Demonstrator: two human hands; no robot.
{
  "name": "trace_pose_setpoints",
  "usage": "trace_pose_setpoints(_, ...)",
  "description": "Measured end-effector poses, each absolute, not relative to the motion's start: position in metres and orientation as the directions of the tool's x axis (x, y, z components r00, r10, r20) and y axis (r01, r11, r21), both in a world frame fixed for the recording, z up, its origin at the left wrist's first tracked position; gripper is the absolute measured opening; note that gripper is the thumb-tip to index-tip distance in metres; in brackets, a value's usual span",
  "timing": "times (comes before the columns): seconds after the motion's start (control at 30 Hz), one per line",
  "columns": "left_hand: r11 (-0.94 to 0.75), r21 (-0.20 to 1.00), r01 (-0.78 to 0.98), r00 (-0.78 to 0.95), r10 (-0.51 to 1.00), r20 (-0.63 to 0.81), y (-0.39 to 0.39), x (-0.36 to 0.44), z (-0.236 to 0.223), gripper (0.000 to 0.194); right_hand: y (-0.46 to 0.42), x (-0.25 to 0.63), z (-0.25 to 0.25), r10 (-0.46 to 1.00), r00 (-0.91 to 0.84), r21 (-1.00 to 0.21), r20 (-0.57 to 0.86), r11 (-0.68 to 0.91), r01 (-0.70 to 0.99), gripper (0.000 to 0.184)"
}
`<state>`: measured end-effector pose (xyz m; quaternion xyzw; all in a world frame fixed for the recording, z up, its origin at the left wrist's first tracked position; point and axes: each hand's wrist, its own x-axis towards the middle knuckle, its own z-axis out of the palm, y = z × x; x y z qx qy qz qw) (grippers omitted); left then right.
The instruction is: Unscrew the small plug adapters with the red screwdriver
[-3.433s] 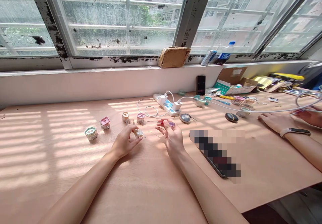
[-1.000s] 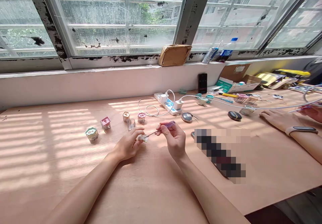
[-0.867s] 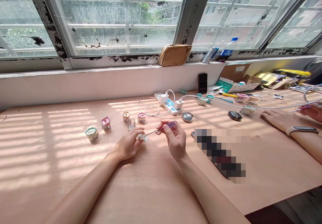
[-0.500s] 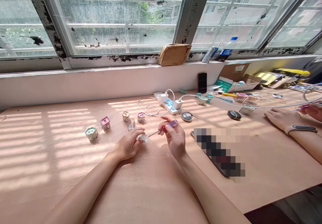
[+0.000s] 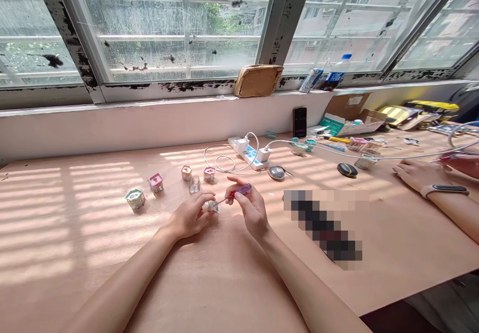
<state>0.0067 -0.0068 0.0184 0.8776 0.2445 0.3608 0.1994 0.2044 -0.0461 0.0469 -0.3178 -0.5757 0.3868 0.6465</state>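
My left hand (image 5: 190,214) grips a small clear plastic piece (image 5: 214,207) on the table, between thumb and fingers. A screwdriver (image 5: 242,189) with a purple and red handle is pinched in my right hand (image 5: 254,210). Its thin shaft slants down to the left, and the tip meets or overlaps the clear piece; exact contact is too small to tell. Just behind my left fingers stands a clear open case (image 5: 194,184). Around it are an orange-topped case (image 5: 186,172) and a pink-topped case (image 5: 209,173). Farther left sit another pink-topped case (image 5: 156,182) and a green-topped case (image 5: 134,199).
A white power strip (image 5: 249,154) with plugs and cables lies behind my hands. To the right are a round dark object (image 5: 277,172), a pixelated dark item (image 5: 325,228) and a black mouse-like object (image 5: 347,169). Another person's hand (image 5: 413,173) rests at far right, near an open box (image 5: 355,123).
My right hand has moved left and slightly down, bringing the screwdriver's shaft over the clear piece. My left hand has stayed in place.
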Motion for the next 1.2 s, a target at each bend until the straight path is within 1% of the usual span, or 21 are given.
trace_pose_setpoints(0.17,-0.795,0.542,0.272,0.599,0.581,0.551,-0.0077,0.0081,0.0195,0.028,-0.0452,0.2061,0.0490,0.863,0.083,-0.849,0.498,0.505,-0.156,0.031)
trace_pose_setpoints(0.37,-0.782,0.569,0.253,0.577,0.594,0.560,-0.0067,0.0081,0.0141,0.026,-0.0443,0.2080,0.0504,0.836,0.167,-0.824,0.523,0.546,-0.153,0.025)
trace_pose_setpoints(0.5,-0.783,0.574,0.242,0.580,0.591,0.561,-0.0066,0.0080,0.0142,0.024,-0.0442,0.2072,0.0492,0.833,0.153,-0.822,0.533,0.552,-0.139,0.025)
trace_pose_setpoints(0.73,-0.798,0.545,0.256,0.576,0.579,0.577,-0.0071,0.0084,0.0175,0.023,-0.0457,0.2051,0.0487,0.844,0.125,-0.839,0.522,0.534,-0.105,0.026)
trace_pose_setpoints(1.0,-0.803,0.534,0.266,0.576,0.576,0.580,-0.0076,0.0092,0.0173,0.022,-0.0467,0.2043,0.0503,0.862,0.091,-0.852,0.499,0.507,-0.127,0.027)
trace_pose_setpoints(1.2,-0.797,0.549,0.249,0.571,0.579,0.582,-0.0056,0.0089,0.0127,0.021,-0.0457,0.2063,0.0516,0.863,0.095,-0.851,0.496,0.505,-0.141,0.028)
